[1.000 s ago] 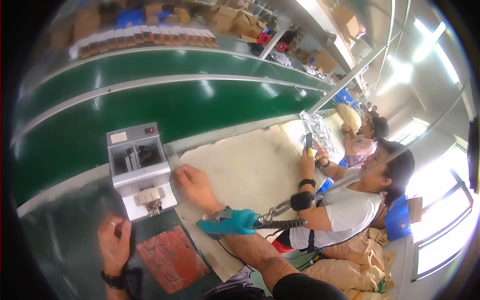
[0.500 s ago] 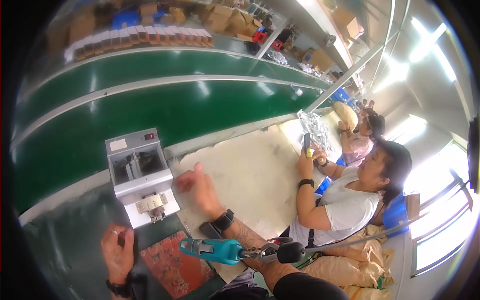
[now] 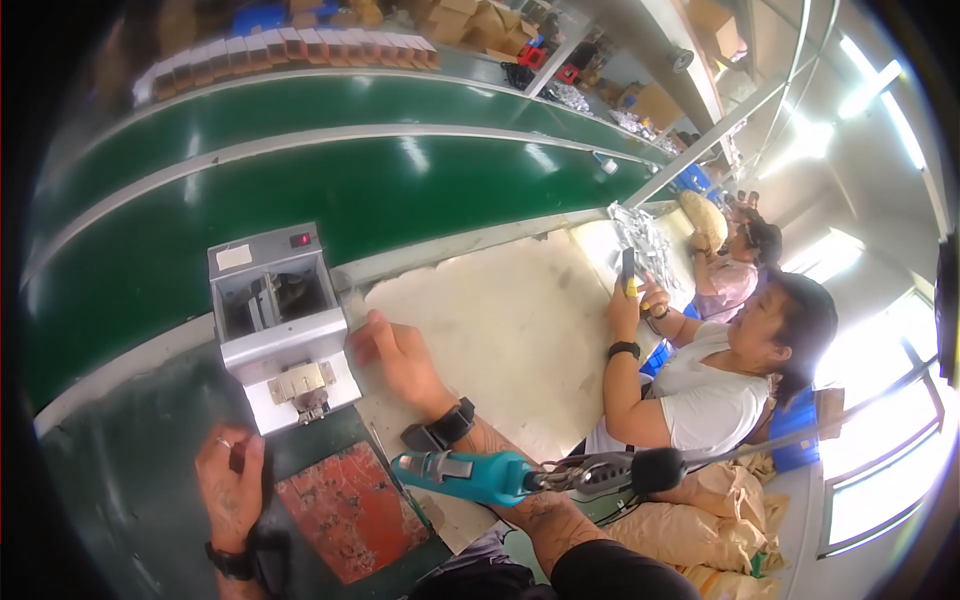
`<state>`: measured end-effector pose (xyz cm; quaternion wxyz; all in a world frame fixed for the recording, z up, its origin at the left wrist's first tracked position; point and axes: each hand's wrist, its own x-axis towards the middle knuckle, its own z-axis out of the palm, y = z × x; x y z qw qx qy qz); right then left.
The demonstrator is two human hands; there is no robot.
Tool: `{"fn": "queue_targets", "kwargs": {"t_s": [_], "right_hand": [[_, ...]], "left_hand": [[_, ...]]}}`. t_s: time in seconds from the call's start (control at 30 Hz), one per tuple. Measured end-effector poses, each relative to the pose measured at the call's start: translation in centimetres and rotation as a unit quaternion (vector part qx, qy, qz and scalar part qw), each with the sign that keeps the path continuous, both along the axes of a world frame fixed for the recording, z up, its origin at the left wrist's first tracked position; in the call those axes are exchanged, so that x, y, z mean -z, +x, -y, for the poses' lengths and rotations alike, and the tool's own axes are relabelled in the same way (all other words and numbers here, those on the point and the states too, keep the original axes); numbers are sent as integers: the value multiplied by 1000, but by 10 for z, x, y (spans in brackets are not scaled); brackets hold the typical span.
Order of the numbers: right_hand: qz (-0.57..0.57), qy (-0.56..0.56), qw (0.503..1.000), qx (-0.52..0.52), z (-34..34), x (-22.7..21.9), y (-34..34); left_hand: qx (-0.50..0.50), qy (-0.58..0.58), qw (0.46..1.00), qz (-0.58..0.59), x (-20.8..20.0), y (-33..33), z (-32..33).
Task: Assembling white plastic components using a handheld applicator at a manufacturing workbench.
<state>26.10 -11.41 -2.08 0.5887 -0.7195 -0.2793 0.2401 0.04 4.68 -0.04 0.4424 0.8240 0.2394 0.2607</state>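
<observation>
A grey metal bench machine [image 3: 280, 335] with a small red display stands in front of me, a metal clamp-like fixture [image 3: 302, 385] on its white front. Just right of the machine my right hand [image 3: 408, 370] hovers over the pale table covering, thumb raised and apart from the slightly blurred fingers, with nothing visible in it. My left hand [image 3: 230, 480] rests near the machine's lower left corner, fingers curled toward the thumb. Something small and dark shows between them, too small to name. A worn red pad [image 3: 352, 510] lies between my forearms.
A teal tool [image 3: 470, 476] hangs on a cable over my right forearm. Beyond the machine runs a green conveyor belt [image 3: 400, 190], with a row of small boxes [image 3: 290, 50] behind it. At right a person [image 3: 690, 390] holds a phone; paper sacks [image 3: 690, 520] lie beside them.
The view has shifted slightly, so the machine and both hands sit a little higher. The teal tool has swung to the right. My right hand's thumb now leans more toward the machine.
</observation>
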Motion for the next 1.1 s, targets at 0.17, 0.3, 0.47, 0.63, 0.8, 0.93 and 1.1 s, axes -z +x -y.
{"fn": "queue_targets", "kwargs": {"t_s": [0.17,0.3,0.47,0.63,0.8,0.93,1.1], "right_hand": [[55,-10,998,12,-3,-3,-3],[57,-22,998,11,-4,-5,-4],[64,-29,997,11,-3,-8,-4],[48,-51,998,-6,-1,-10,-3],[42,-44,998,-12,-1,-8,-3],[82,-26,996,3,-2,-4,-2],[81,-27,996,4,-3,-2,-2]], "left_hand": [[-1,5,1000,0,-1,2,1],[1,7,1000,6,3,1,-1],[7,11,1000,12,2,1,-1],[7,0,1000,10,1,2,-1],[4,-1,1000,7,0,2,0],[5,-9,1000,10,1,3,0],[2,4,1000,4,0,2,-1]]}}
